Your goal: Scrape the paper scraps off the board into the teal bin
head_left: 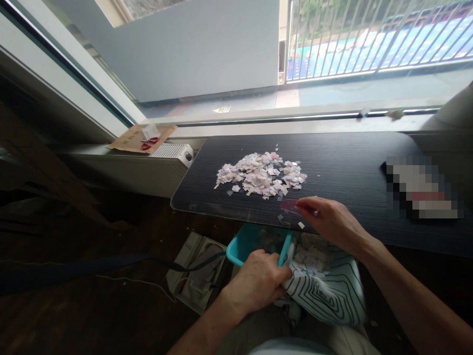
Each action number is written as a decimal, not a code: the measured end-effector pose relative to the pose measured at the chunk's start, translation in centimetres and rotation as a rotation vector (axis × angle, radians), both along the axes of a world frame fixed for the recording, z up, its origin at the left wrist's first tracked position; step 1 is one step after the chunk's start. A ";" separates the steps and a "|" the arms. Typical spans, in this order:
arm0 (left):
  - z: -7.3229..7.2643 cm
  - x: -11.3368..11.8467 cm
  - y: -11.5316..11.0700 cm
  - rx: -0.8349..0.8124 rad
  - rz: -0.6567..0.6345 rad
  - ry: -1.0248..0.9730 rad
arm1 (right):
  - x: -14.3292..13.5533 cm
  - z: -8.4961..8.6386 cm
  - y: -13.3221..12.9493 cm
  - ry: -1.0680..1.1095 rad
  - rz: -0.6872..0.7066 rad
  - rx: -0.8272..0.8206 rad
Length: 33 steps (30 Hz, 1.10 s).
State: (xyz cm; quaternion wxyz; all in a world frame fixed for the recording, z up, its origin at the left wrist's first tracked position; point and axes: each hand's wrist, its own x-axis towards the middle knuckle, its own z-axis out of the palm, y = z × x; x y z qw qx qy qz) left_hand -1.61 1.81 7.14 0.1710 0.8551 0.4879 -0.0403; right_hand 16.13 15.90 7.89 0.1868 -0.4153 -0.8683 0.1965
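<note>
A loose pile of small pale paper scraps (262,175) lies on the dark table (343,167). My right hand (325,217) is closed on a thin pink translucent piece (289,206) over the table's near edge, just below the pile. Below the edge, my left hand (258,278) grips the rim of a turquoise bin (238,246), its fingers wrapped round it. Against the bin's right side is a patterned cloth bag (328,296), its top open, with more scraps (312,254) inside. My left hand also touches the bag's edge.
Red scissors (150,143) rest on a brown envelope (125,139) on the sill at the left, beside a white radiator (173,152). A blurred-out object (423,190) lies at the table's right. A box (195,271) with cables stands on the floor, and a dark strap (148,261) crosses the left.
</note>
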 end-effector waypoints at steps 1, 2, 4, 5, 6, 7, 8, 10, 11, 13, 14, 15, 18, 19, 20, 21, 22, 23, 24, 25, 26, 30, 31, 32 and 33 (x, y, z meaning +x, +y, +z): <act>0.0 0.0 0.0 -0.002 0.000 -0.002 | 0.2 0.1 -0.1 0.003 -0.040 0.028; 0.1 0.0 0.0 -0.006 0.000 -0.003 | 0.4 0.1 -0.2 0.001 -0.069 0.053; 0.1 0.0 0.0 -0.018 0.001 -0.002 | 0.5 0.1 -0.6 -0.015 -0.066 0.056; 0.1 0.0 0.0 -0.024 0.003 -0.002 | 0.5 0.1 -0.9 -0.021 -0.033 0.031; 0.1 -0.1 0.0 -0.030 0.005 -0.003 | 0.5 0.2 -1.3 -0.022 0.010 -0.005; 0.1 -0.1 0.0 -0.034 0.007 -0.004 | 0.4 0.3 -1.5 -0.017 0.054 -0.043; 0.1 -0.1 0.0 -0.035 0.009 -0.005 | 0.3 0.4 -1.8 -0.007 0.085 -0.073; 0.1 0.0 0.0 -0.037 0.010 -0.009 | 0.2 0.5 -2.0 0.014 0.085 -0.090; 0.1 0.0 0.0 -0.037 0.010 -0.009 | 0.2 0.5 -2.0 0.019 0.059 -0.077; 0.1 0.0 0.0 -0.038 0.011 -0.009 | 0.1 0.5 -1.9 0.016 0.009 -0.041; 0.1 0.0 0.0 -0.039 0.011 -0.007 | 0.1 0.4 -1.9 0.011 0.004 -0.032; 0.2 0.0 0.0 -0.038 0.010 -0.005 | 0.0 0.3 -2.0 0.007 0.020 -0.037; 0.2 0.0 0.0 -0.041 0.006 0.002 | -0.3 0.1 -2.4 0.023 0.109 -0.095; 0.2 0.0 0.0 -0.044 0.004 0.004 | -0.4 0.1 -2.5 0.034 0.123 -0.108; 0.3 0.0 0.0 -0.050 0.001 0.005 | -0.5 0.1 -2.6 0.041 0.122 -0.109; 0.3 0.0 0.0 -0.059 -0.002 0.007 | -0.6 0.2 -2.7 0.044 0.106 -0.100; 0.3 0.0 0.0 -0.068 -0.003 0.009 | -0.6 0.2 -2.7 0.046 0.087 -0.086; 0.4 -0.1 0.0 -0.075 -0.004 0.010 | -0.5 0.3 -2.8 0.044 0.078 -0.079; 0.4 -0.1 0.0 -0.080 -0.002 0.008 | -0.3 0.4 -2.8 0.041 0.085 -0.083; 0.4 -0.1 0.0 -0.081 0.002 0.004 | 0.0 0.5 -2.8 0.042 0.100 -0.098; 0.4 -0.1 0.0 -0.078 0.007 -0.002 | 0.5 0.6 -2.9 0.045 0.114 -0.121; 0.1 -0.3 -0.3 -0.073 0.039 -0.017 | 3.1 0.4 -2.8 0.097 -0.073 -0.123; 0.0 -0.4 -0.4 -0.074 0.052 -0.017 | 3.7 0.2 -2.8 0.104 -0.144 -0.108; -0.1 -0.5 -0.5 -0.073 0.067 -0.018 | 4.2 0.0 -2.8 0.108 -0.190 -0.102; -0.3 -0.7 -0.7 -0.070 0.082 -0.019 | 4.5 -0.3 -2.9 0.114 -0.215 -0.103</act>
